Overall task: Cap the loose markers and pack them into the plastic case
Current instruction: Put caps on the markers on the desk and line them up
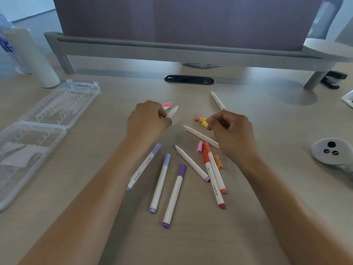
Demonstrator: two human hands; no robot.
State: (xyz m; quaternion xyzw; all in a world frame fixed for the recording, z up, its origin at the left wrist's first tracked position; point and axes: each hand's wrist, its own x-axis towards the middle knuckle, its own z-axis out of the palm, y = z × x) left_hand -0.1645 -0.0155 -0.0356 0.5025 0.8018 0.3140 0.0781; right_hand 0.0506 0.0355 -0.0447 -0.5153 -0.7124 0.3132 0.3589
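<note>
Your left hand [148,119] gripped an uncapped marker [172,111]; your right hand [229,129] pinched a yellow cap [204,124] at its fingertips. Five capped markers lay just behind your wrists — others uncapped. The plastic case [47,119], left of your fingers, sat open, unpacked.

The word "marker" is printed lengthwise on the white barrel of the red-capped marker [213,180], near its lower end. The same word is printed on the barrel of the leftmost purple-capped marker [143,167] (smaller, letters slightly blurred). A small logo mark is seen above the word on each barrel, not legible. Blue print shows on the plastic bag [6,35] at far left, unreadable.
</note>
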